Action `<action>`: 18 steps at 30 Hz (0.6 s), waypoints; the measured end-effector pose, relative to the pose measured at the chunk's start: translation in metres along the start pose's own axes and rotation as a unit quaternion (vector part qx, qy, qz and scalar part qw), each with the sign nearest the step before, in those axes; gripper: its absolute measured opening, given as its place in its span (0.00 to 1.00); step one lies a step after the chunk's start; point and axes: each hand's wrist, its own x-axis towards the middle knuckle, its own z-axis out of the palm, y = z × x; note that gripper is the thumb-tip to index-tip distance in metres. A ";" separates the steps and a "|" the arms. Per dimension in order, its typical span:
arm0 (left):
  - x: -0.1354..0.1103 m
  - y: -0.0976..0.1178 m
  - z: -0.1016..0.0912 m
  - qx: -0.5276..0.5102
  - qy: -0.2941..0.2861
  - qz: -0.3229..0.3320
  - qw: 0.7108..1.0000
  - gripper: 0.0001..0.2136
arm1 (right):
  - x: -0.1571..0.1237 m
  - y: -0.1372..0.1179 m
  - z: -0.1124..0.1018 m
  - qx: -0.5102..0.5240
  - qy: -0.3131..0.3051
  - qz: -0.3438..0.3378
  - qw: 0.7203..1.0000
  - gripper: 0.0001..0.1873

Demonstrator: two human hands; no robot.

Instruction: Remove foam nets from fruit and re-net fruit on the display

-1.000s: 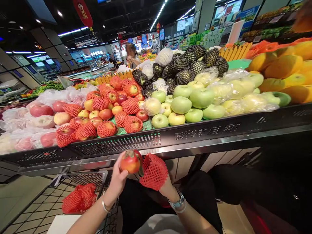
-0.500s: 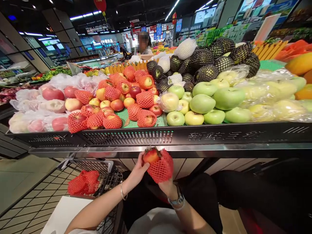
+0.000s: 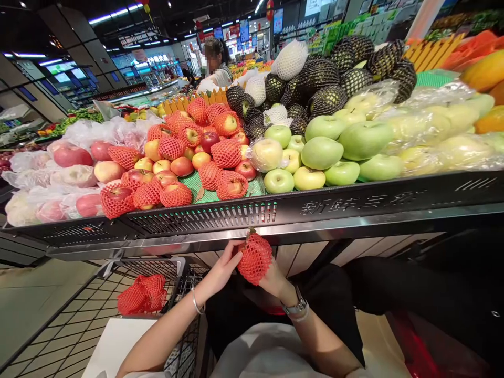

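Both my hands are on one apple wrapped in a red foam net (image 3: 254, 258), just below the front rail of the fruit stand (image 3: 354, 202). My left hand (image 3: 220, 270) presses on the net's left side. My right hand (image 3: 277, 281) cups it from beneath and behind. The net covers nearly the whole apple; only the stem end shows at the top. Above, on the stand, lies a pile of red apples (image 3: 185, 163), many of them in the same red nets.
A shopping cart (image 3: 173, 273) stands at lower left with a heap of red foam nets (image 3: 142, 294) and a white sheet (image 3: 118, 341). Green apples (image 3: 321, 152), dark netted fruit (image 3: 315, 79) and bagged fruit fill the stand. Another person (image 3: 218, 63) stands behind the stand.
The bare apple in my left hand has gone into the red net held by my right hand, and the net now covers it almost fully. The view has shifted slightly.
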 end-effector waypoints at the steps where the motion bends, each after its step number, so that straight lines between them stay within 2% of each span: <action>1: 0.002 0.003 -0.005 0.022 -0.007 -0.004 1.000 0.20 | 0.002 -0.002 -0.005 -0.014 -0.019 -0.024 0.999 0.30; 4: 0.005 0.009 -0.018 0.040 -0.050 -0.031 0.997 0.18 | 0.008 -0.008 -0.022 -0.039 -0.083 -0.073 0.993 0.30; 7: 0.007 0.006 -0.021 0.036 -0.079 -0.074 0.994 0.18 | 0.009 -0.013 -0.034 -0.043 -0.146 -0.100 0.983 0.26; 11: 0.010 -0.007 -0.014 -0.049 -0.131 -0.088 0.986 0.18 | 0.008 -0.013 -0.039 0.019 -0.172 -0.069 0.982 0.22; 12: 0.011 -0.010 -0.012 -0.090 -0.129 -0.094 0.983 0.19 | 0.007 -0.012 -0.038 0.031 -0.169 -0.056 0.984 0.22; 14: 0.013 -0.016 -0.010 -0.190 -0.084 -0.115 0.971 0.18 | 0.004 -0.009 -0.037 0.036 -0.145 -0.028 0.988 0.20; 16: 0.016 -0.019 -0.009 -0.268 -0.025 -0.127 0.955 0.18 | 0.002 -0.007 -0.034 0.035 -0.077 0.019 0.996 0.18; 18: 0.018 -0.021 -0.009 -0.299 0.023 -0.119 0.947 0.18 | 0.002 -0.007 -0.027 0.056 0.019 0.087 0.994 0.16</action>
